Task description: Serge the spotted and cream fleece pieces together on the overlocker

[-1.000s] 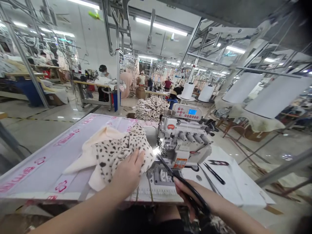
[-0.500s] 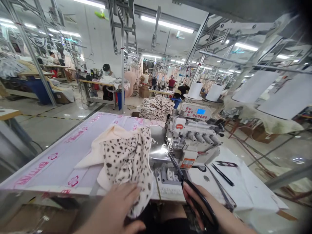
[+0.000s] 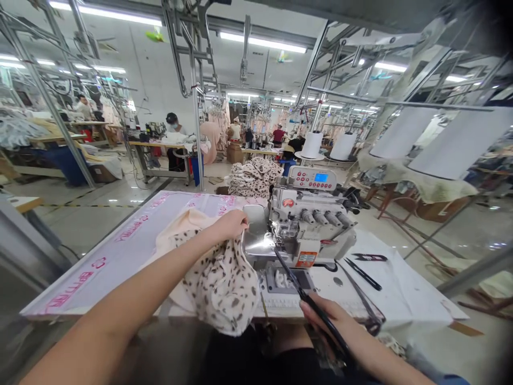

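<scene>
My left hand reaches across the spotted fabric and pinches its upper edge beside the metal plate of the sewing machine. The fabric is cream with dark spots and bunches over the table's front edge; a plain cream part lies behind it. In my right hand is a pair of long black scissors, held by the handles. Its tips point at the needle area of the white overlock sewing machine. My left fingertips are partly turned from view.
Thread snips and black tweezers lie right of the machine on the white table cover. Large white thread cones stand behind. A pile of spotted fabric sits beyond the table. Co-workers sit at machines farther back.
My left hand has moved from the fabric's near end up to its far edge by the plate, and the fabric has bunched. My right hand still holds the scissors near the needle area.
</scene>
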Tool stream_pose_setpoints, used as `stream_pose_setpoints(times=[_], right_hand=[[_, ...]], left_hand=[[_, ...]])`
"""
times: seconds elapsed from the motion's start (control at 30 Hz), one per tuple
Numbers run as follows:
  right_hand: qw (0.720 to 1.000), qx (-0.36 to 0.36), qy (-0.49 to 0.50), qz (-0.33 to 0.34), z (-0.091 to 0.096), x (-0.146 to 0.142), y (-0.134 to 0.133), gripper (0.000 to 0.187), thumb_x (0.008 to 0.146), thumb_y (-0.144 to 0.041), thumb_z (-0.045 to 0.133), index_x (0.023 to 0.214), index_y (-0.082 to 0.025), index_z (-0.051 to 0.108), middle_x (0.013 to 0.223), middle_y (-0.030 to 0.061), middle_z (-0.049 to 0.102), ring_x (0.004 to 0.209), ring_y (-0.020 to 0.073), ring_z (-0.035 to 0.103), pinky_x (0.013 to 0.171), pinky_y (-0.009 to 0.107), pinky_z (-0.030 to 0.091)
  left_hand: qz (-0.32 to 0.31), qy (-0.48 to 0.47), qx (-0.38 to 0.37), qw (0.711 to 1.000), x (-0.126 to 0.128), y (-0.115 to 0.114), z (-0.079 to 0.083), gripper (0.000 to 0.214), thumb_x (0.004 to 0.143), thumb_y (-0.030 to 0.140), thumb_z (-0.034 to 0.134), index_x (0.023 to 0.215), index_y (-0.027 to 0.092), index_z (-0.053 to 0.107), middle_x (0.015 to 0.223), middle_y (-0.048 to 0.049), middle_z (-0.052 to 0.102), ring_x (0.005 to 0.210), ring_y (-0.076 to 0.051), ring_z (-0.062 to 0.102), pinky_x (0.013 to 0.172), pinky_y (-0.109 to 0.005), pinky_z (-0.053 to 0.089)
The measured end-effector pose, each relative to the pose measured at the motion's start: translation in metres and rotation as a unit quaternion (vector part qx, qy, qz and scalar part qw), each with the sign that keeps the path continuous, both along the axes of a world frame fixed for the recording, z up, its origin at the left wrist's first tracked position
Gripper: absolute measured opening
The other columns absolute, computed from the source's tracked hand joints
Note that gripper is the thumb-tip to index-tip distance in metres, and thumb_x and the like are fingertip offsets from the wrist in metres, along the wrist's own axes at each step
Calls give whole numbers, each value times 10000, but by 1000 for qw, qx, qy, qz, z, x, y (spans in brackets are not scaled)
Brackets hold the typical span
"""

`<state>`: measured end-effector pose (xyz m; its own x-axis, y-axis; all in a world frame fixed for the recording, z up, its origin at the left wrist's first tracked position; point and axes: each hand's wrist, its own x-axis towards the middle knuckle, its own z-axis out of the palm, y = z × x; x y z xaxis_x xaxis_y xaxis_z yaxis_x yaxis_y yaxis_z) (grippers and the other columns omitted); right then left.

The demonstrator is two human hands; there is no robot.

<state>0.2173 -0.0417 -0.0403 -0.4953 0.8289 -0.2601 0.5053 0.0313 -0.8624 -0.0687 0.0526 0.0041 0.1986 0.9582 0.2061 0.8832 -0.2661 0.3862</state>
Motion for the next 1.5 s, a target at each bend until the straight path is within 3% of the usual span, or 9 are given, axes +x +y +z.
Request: stream_pose_setpoints(times=[0.13, 0.23, 0.57, 0.9, 1.0, 1.1, 1.2, 1.33, 1.5], right_hand=[[988, 117, -73, 65, 5, 8, 3, 382, 824, -542, 393, 720, -191, 502, 713, 24, 585, 722, 198, 565, 644, 266, 426], [963, 195, -168, 78, 12, 4, 10, 387, 838, -544, 362, 726, -191, 478, 725, 30, 596, 703, 200, 566, 629, 275, 401], [802, 466, -372, -23, 51, -54, 27, 333, 795, -493, 455, 846, -165, 483, 812, 83, 586, 769, 257, 589, 560, 289, 373], [812, 470, -347, -1, 58, -74, 35, 314, 822, -447, 481, 850, -135, 494, 785, 142, 599, 715, 275, 603, 546, 298, 386], [824, 453, -339, 5, 46, -51, 27, 280, 834, -428, 455, 847, -151, 495, 783, 119, 618, 716, 268, 612, 544, 293, 379], [844, 423, -329, -24, 24, 2, 19, 274, 834, -458, 425, 831, -189, 477, 782, 84, 627, 720, 252, 610, 552, 287, 377], [864, 328, -362, -121, -2, 72, 21, 311, 827, -505, 393, 748, -211, 457, 677, 68, 618, 640, 242, 604, 530, 289, 371], [864, 236, -382, -228, -32, 152, 38, 342, 801, -526, 392, 723, -207, 490, 675, 130, 632, 619, 260, 609, 507, 310, 379], [864, 242, -362, -253, -52, 194, 67, 341, 753, -492, 456, 612, -185, 496, 631, 192, 618, 571, 262, 607, 495, 335, 387]], left_hand=[[-21, -25, -27, 999, -11, 5, -2, 124, 739, 222, 478, 663, 153, 546, 669, -20, 574, 620, -148, 509, 595, -250, 364], [-3, -56, -12, 998, -17, 0, 2, 164, 797, 268, 396, 726, 159, 495, 695, -17, 547, 627, -145, 482, 583, -251, 356], [-59, -79, 47, 994, -15, -16, 24, 128, 813, 225, 373, 710, 158, 411, 1006, -63, 480, 973, -173, 432, 863, -316, 346], [-95, -101, 65, 988, -2, -23, 38, 126, 822, 228, 386, 743, 157, 454, 1240, -69, 412, 1184, -181, 337, 985, -353, 264], [-7, -182, 146, 972, -10, -35, 40, 196, 843, 268, 362, 722, 154, 466, 1170, -60, 484, 1116, -180, 413, 944, -329, 305], [92, -184, 189, 960, -14, -64, 36, 366, 870, 365, 336, 597, 150, 448, 850, -43, 584, 859, -162, 524, 786, -284, 372], [49, -94, 113, 988, 2, -98, 25, 350, 839, 434, 418, 646, 155, 508, 687, -15, 563, 653, -135, 511, 628, -251, 369], [-89, 48, -8, 995, 42, -114, 3, 281, 866, 405, 373, 937, 205, 558, 824, -27, 612, 704, -163, 543, 608, -261, 349], [-37, 75, -50, 995, 53, -111, -15, 347, 872, 423, 325, 683, 169, 468, 620, -21, 534, 567, -155, 463, 518, -260, 265]])
